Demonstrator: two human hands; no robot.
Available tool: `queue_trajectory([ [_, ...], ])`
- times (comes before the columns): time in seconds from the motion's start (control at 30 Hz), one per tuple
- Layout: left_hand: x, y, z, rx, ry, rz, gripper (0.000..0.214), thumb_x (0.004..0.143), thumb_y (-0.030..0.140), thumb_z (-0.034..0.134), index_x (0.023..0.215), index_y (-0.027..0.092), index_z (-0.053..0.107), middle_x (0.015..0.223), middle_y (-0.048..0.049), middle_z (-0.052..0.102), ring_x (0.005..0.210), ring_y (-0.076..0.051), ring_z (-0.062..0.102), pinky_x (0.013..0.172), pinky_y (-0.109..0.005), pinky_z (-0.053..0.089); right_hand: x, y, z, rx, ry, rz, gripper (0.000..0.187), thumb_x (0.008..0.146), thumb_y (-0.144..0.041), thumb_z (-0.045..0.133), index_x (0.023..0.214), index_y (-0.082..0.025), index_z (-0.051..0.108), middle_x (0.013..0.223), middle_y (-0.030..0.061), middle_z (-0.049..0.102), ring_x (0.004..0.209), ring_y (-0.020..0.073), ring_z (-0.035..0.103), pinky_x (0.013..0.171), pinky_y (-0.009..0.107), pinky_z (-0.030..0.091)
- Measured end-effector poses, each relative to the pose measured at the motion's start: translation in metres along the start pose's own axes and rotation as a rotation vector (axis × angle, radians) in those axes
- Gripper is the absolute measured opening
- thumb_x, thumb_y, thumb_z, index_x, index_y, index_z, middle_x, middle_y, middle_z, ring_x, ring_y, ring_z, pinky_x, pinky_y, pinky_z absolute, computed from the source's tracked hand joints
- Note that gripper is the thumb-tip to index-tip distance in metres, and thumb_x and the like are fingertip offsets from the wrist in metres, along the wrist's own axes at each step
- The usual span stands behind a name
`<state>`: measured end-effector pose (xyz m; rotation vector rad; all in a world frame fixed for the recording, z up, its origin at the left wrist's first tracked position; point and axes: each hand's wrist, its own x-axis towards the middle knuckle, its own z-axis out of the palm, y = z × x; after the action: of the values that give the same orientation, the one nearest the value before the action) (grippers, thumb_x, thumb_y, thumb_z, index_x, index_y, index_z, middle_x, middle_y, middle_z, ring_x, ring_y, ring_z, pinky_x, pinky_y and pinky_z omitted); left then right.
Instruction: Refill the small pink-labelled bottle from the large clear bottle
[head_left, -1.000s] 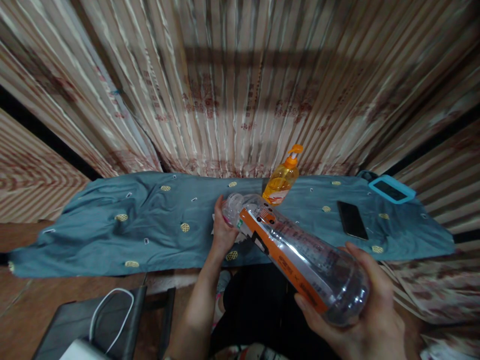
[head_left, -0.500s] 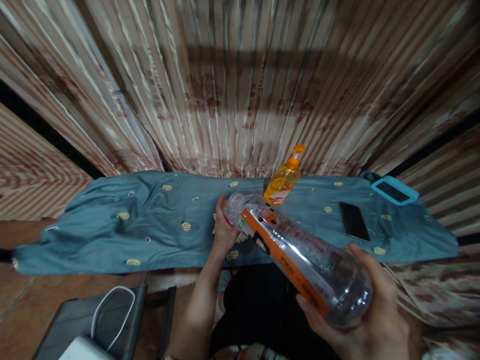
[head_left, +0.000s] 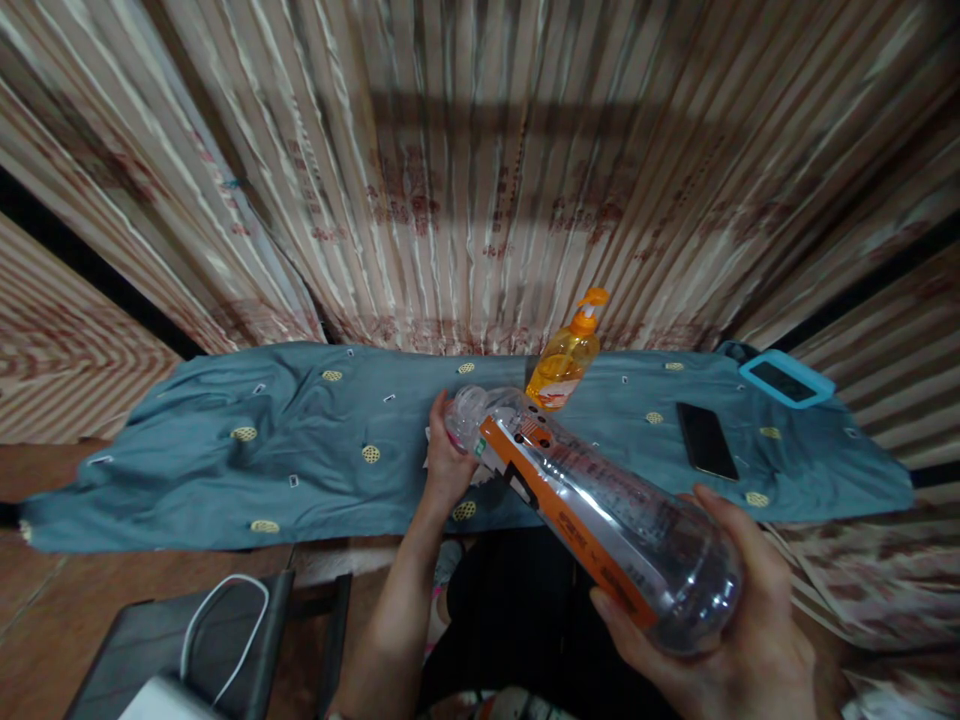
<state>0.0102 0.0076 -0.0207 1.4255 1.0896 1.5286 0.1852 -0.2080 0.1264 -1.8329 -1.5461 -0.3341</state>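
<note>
A large clear plastic bottle [head_left: 600, 505] with an orange and white label lies tilted, its neck pointing away from me. My right hand [head_left: 739, 630] cups its base, fingers wrapped round it. Over the blue cloth, my left hand [head_left: 448, 455] is closed round the bottle's neck and mouth. Something white shows under that hand; I cannot make it out. An orange pump bottle [head_left: 568, 355] of yellow liquid stands upright just behind the clear bottle's neck.
A blue cloth [head_left: 300, 450] with small yellow patterns covers the long surface. A black phone [head_left: 706, 440] and a device in a light blue case [head_left: 785, 378] lie on it at the right. Striped curtains hang behind. A dark chair [head_left: 187, 650] with a white cable stands at lower left.
</note>
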Motion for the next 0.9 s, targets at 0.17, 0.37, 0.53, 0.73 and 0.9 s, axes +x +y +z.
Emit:
queue_trajectory([
  [0.17, 0.0001, -0.0019, 0.0003, -0.022, -0.005, -0.017, 0.109, 0.063, 0.035, 0.092, 0.154, 0.021, 0.035, 0.142, -0.0157, 0.062, 0.13, -0.034, 0.066, 0.118, -0.052, 0.05, -0.0017, -0.0003, 0.0001, 0.023, 0.003, 0.031, 0.092, 0.097, -0.077, 0.058, 0.164, -0.018, 0.035, 0.15, 0.0101, 0.052, 0.111, 0.0229, 0.067, 0.084, 0.029, 0.059],
  [0.37, 0.0003, -0.002, 0.0, -0.003, -0.004, -0.019, 0.107, 0.063, 0.034, 0.092, 0.154, 0.022, 0.035, 0.142, -0.0147, 0.063, 0.13, -0.033, 0.066, 0.118, -0.051, 0.05, -0.0015, -0.0003, -0.0001, 0.017, 0.002, 0.006, 0.09, 0.099, -0.076, 0.057, 0.164, -0.018, 0.035, 0.148, 0.0096, 0.053, 0.111, 0.0218, 0.067, 0.084, 0.027, 0.059],
  [0.53, 0.0004, -0.0001, 0.0004, -0.001, 0.004, -0.031, 0.109, 0.061, 0.035, 0.092, 0.153, 0.021, 0.035, 0.143, -0.016, 0.061, 0.132, -0.035, 0.064, 0.119, -0.053, 0.049, -0.0015, 0.0002, 0.0007, 0.02, 0.011, 0.016, 0.09, 0.098, -0.076, 0.058, 0.164, -0.018, 0.036, 0.147, 0.0103, 0.054, 0.112, 0.0233, 0.067, 0.087, 0.03, 0.058],
  [0.73, 0.0006, 0.0025, -0.001, -0.011, -0.021, -0.023, 0.109, 0.062, 0.035, 0.091, 0.154, 0.022, 0.035, 0.143, -0.0152, 0.061, 0.13, -0.033, 0.066, 0.118, -0.05, 0.05, -0.0002, 0.003, 0.001, 0.009, 0.012, -0.018, 0.092, 0.097, -0.076, 0.059, 0.165, -0.02, 0.033, 0.147, 0.0127, 0.054, 0.109, 0.0251, 0.068, 0.08, 0.032, 0.059],
  [0.9, 0.0009, 0.0046, -0.0012, -0.024, -0.024, -0.026, 0.107, 0.063, 0.037, 0.09, 0.153, 0.021, 0.035, 0.14, -0.0149, 0.063, 0.126, -0.032, 0.068, 0.115, -0.049, 0.053, -0.0021, 0.0011, 0.0006, 0.0, -0.004, 0.046, 0.095, 0.095, -0.082, 0.056, 0.163, -0.019, 0.036, 0.147, 0.0126, 0.055, 0.108, 0.0251, 0.07, 0.079, 0.031, 0.061],
])
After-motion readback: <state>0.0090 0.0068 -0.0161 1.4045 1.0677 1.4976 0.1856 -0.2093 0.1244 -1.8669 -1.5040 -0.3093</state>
